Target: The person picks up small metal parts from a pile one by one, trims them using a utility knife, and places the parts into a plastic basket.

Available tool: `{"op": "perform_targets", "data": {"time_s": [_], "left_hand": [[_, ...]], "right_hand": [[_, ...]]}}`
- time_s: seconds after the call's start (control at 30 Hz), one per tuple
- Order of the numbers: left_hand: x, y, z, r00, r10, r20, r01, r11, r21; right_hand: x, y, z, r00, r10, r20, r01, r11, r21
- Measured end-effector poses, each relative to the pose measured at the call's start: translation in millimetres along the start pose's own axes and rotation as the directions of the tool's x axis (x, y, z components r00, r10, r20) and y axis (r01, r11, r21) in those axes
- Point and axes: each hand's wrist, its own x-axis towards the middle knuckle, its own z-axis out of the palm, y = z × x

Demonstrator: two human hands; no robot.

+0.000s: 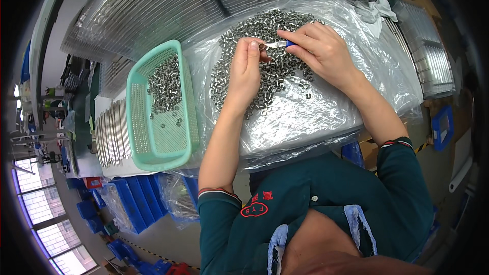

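Note:
My left hand pinches a small metal sleeve between thumb and fingers, above a heap of similar sleeves. In my right hand is a small knife with a blue handle and a short shiny blade. The blade points left, its tip at or very near the sleeve; whether it touches cannot be made out. The heap of short, ring-like sleeves lies on clear plastic sheeting. To the left stands a green perforated basket with more sleeves gathered toward its far end.
Stacked clear plastic trays line the far side, with more trays at the right. A pale cloth lies at the far right. Metal rods lie left of the basket. Blue bins stand below the table's left edge.

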Motion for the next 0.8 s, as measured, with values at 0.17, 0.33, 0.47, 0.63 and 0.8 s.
{"op": "perform_targets", "data": {"time_s": [0.17,0.33,0.47,0.63,0.8], "left_hand": [[-0.8,3.8,1.4,0.999,0.030,-0.025,-0.028,0.996,0.088],[-1.9,4.9,0.6,0.994,0.111,-0.005,-0.103,0.941,0.324],[-1.9,3.8,-0.6,0.989,0.145,-0.002,-0.135,0.926,0.353],[-2.2,1.5,-3.7,0.990,0.138,0.005,-0.127,0.894,0.430],[-1.9,5.0,-3.3,0.997,0.061,0.043,-0.071,0.954,0.290]], "right_hand": [[-1.3,0.0,0.5,0.999,-0.026,0.041,0.024,0.999,0.027],[-1.5,-0.6,1.0,0.997,-0.020,0.077,0.016,0.998,0.062],[-2.2,-1.6,0.2,0.996,-0.023,0.091,0.015,0.997,0.080],[-1.4,-1.3,0.5,0.997,-0.029,0.066,0.029,1.000,0.007],[-1.9,1.3,-0.3,0.997,-0.069,0.047,0.069,0.998,-0.012]]}}
